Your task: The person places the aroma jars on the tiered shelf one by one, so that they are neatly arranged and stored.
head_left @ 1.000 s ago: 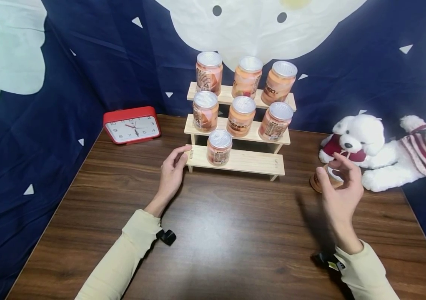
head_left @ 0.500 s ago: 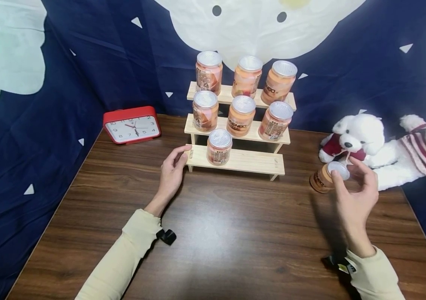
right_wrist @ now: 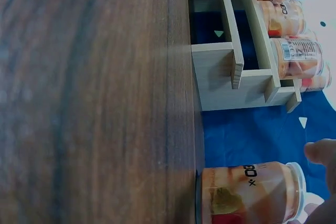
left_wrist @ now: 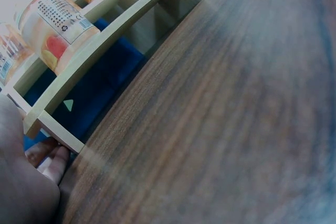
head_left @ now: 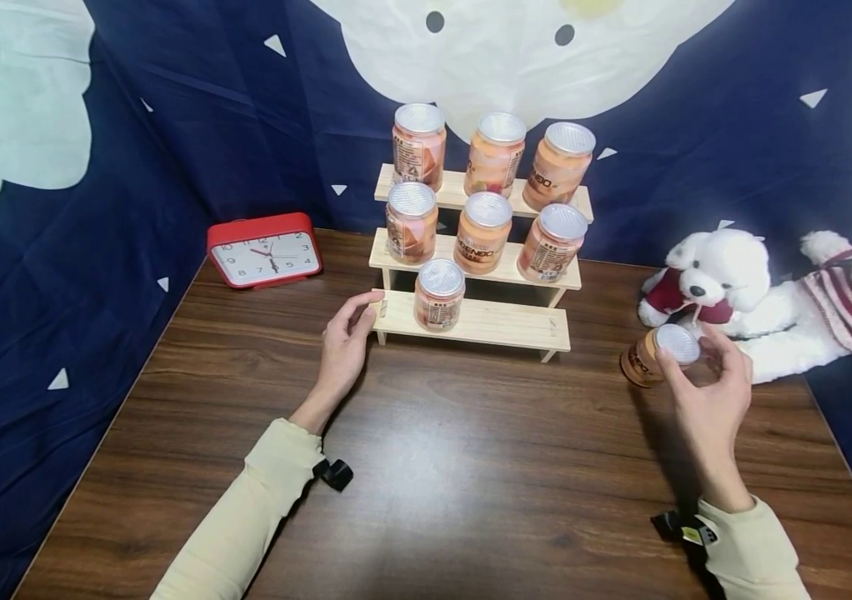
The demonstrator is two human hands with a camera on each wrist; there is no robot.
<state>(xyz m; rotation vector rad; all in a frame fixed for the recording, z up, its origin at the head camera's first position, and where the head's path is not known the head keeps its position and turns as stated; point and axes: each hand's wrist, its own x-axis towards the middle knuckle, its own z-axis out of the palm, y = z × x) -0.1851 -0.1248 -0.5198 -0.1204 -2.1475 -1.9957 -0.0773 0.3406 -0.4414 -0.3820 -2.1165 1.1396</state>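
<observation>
My left hand (head_left: 343, 346) grips the left end of the low front step of the wooden display stand (head_left: 501, 325). In the left wrist view its fingers (left_wrist: 55, 162) curl beside the step's end leg. One jar with a silver lid (head_left: 438, 300) stands on that step, left of its middle. At the right, my right hand (head_left: 711, 400) hovers at the top of another jar (head_left: 639, 360), which stands upright on the table. Thumb and fingers are spread about its lid; in the right wrist view the thumb (right_wrist: 320, 152) appears apart from the lid.
Several like jars fill the middle step (head_left: 485, 233) and back step (head_left: 497, 158) of the stand. A red alarm clock (head_left: 264, 250) stands at the left. White plush dogs (head_left: 726, 271) sit just behind the right hand. A dark blue cloth (head_left: 246, 100) hangs behind the table (head_left: 426, 483).
The right hand first shifted right, uncovering the jar, then came slightly back, its thumb lower beside the lid. The left hand and the stand have kept still.
</observation>
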